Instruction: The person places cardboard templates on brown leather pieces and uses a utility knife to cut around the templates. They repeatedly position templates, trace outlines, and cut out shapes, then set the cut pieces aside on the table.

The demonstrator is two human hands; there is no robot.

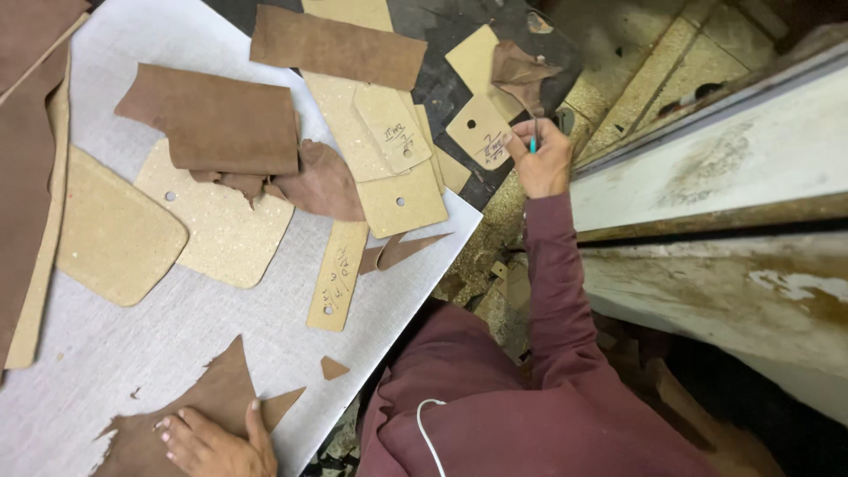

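At the lower left of the frame, the left hand (212, 442) lies flat, fingers spread, on a ragged brown suede scrap (190, 415) on the pale woven board (132, 344). Speckled tan cardboard patterns (221, 221) with rounded corners lie mid-frame. At upper right, the right hand (541, 159) pinches a teal pen (533, 146) against a small punched cardboard template (481, 131).

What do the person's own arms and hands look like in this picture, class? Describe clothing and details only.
Both hands are bare, with no gloves. The right hand comes out of a long maroon sleeve with a ribbed cuff. The left hand shows pale fingernails; its arm is out of view. A thin white cord lies over the maroon top.
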